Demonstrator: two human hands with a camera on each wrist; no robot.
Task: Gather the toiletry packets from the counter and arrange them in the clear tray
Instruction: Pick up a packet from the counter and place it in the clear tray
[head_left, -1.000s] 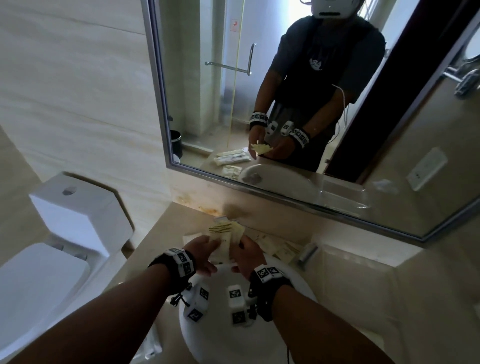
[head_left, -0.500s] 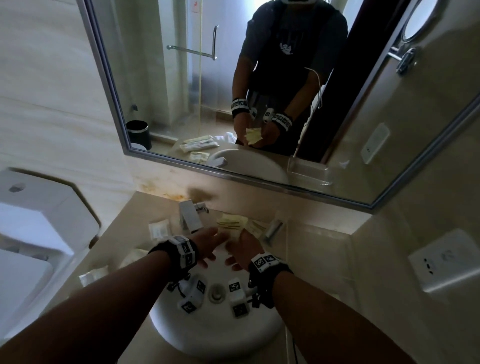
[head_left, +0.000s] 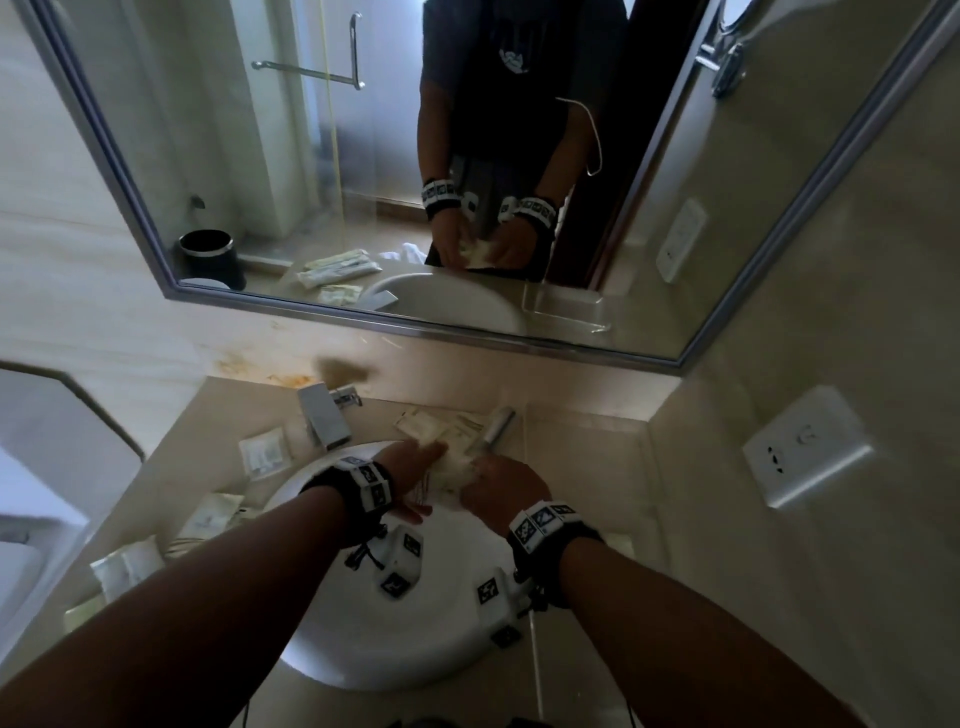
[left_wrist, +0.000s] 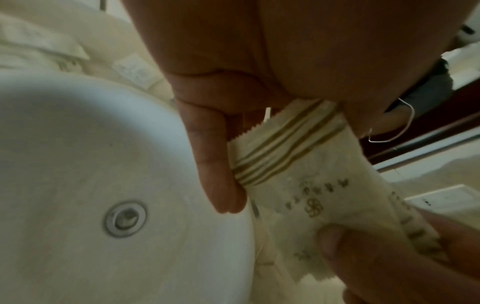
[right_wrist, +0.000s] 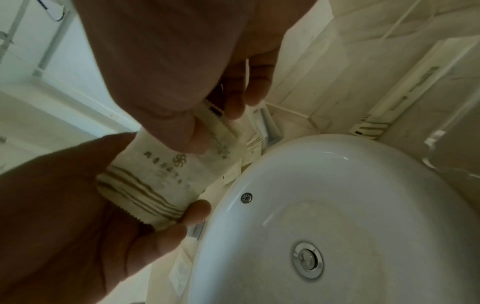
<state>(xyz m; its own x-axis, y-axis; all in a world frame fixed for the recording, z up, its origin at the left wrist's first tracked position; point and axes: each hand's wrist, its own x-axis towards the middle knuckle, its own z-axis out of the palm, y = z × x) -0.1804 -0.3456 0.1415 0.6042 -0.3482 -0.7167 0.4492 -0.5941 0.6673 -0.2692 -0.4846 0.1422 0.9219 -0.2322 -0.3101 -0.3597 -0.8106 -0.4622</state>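
Note:
Both hands meet over the far rim of the white basin (head_left: 363, 623). Between them is a small stack of cream toiletry packets (head_left: 457, 470) with gold stripes (left_wrist: 298, 174). My left hand (head_left: 431, 462) grips the striped end, its fingers (left_wrist: 218, 164) curled under it. My right hand (head_left: 478, 475) pinches the other end, thumb (right_wrist: 168, 131) on top. More packets (head_left: 436, 423) lie on the counter just beyond. The clear tray (head_left: 587, 431) stands on the counter right of the basin; its inside is hard to make out.
A chrome faucet (head_left: 324, 421) stands behind the basin at the left. Loose white packets (head_left: 262, 454) lie on the left counter. A small grey tube (head_left: 496, 431) lies by the tray's edge. A mirror (head_left: 363, 156) is ahead, a wall socket (head_left: 808, 452) at the right.
The hands came down from chest height with the packets and now hold them low over the basin's far rim. The head camera swung to the right.

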